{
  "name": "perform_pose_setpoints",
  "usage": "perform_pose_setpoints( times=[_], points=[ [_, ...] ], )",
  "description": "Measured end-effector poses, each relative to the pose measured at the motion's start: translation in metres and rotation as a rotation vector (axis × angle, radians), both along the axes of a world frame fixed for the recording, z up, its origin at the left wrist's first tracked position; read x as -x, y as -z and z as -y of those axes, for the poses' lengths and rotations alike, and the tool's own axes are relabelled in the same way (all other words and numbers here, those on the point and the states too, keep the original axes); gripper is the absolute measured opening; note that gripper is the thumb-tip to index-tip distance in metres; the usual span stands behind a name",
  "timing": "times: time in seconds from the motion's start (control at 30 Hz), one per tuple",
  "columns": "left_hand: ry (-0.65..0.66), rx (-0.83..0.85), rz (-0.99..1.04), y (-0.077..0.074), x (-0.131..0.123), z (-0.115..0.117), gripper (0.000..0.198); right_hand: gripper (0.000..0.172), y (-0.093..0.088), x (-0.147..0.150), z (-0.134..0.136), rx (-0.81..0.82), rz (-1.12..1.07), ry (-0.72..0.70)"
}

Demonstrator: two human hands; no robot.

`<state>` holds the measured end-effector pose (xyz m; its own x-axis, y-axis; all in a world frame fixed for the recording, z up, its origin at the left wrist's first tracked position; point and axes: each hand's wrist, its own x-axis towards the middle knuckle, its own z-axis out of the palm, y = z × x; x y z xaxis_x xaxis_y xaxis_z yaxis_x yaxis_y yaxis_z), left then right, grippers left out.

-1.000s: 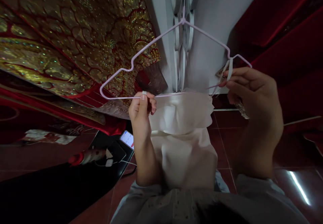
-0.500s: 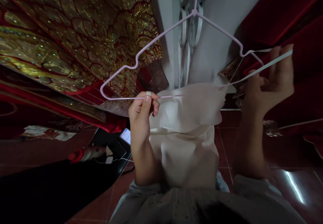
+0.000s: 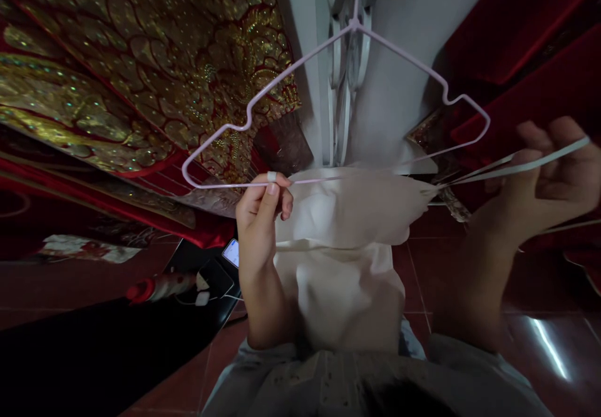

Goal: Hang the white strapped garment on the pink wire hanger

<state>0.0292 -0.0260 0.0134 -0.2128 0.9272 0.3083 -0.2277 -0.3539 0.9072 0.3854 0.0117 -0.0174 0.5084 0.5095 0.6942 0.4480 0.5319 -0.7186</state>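
A pale pink wire hanger [image 3: 300, 66] hangs in front of me, its hook up at a white post [image 3: 399, 35]. My left hand [image 3: 260, 213] pinches the hanger's bottom bar, together with a small white loop. A cream garment [image 3: 347, 248] drapes from the bar down toward my lap. My right hand [image 3: 549, 182] is out to the right, fingers closed on the garment's thin white straps [image 3: 516, 163], which run taut from the cloth's right corner, below the hanger's right end.
A red and gold sequinned fabric [image 3: 141, 72] fills the upper left. Dark red velvet cloth [image 3: 530, 41] hangs at the right. On the red tiled floor [image 3: 417, 267] lie a lit phone [image 3: 231, 253], a charger with cable [image 3: 203, 298] and a red-tipped tool [image 3: 154, 288].
My right hand has pulled the straps off the hanger's right notch and moved them out to the right and downward. My left hand has kept its grip on the bar.
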Motion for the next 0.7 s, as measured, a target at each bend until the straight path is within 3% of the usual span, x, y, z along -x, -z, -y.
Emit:
perform_pose_setpoints(
  times=[0.03,0.1,0.2,0.27,0.5,0.57,0.63,0.7],
  points=[
    [0.002,0.010,0.008,0.000,-0.001,0.001,0.034,0.060,-0.011,0.012,0.011,-0.054,-0.013,0.023],
    [0.006,0.027,0.019,0.000,-0.005,0.001,0.033,0.041,-0.031,0.039,0.026,0.036,0.078,-0.093],
    [0.013,0.048,0.045,0.001,-0.011,0.001,0.032,0.041,-0.044,0.069,0.032,0.346,0.348,-0.390],
    [0.007,0.072,0.097,0.002,-0.011,0.000,0.030,0.046,-0.041,0.080,0.029,0.419,0.435,-0.514],
    [0.006,0.058,0.314,0.005,0.021,0.002,0.027,0.061,-0.021,0.083,0.026,0.328,0.427,-0.413],
    [-0.109,-0.040,0.296,0.010,0.030,0.000,0.019,0.060,-0.021,0.083,0.027,0.320,0.421,-0.411],
    [-0.310,-0.166,0.267,0.017,0.036,-0.006,0.010,0.058,-0.023,0.082,0.026,0.331,0.418,-0.406],
    [-0.523,-0.263,0.227,0.023,0.042,-0.013,0.012,0.058,-0.026,0.080,0.026,0.347,0.422,-0.394]
  ],
)
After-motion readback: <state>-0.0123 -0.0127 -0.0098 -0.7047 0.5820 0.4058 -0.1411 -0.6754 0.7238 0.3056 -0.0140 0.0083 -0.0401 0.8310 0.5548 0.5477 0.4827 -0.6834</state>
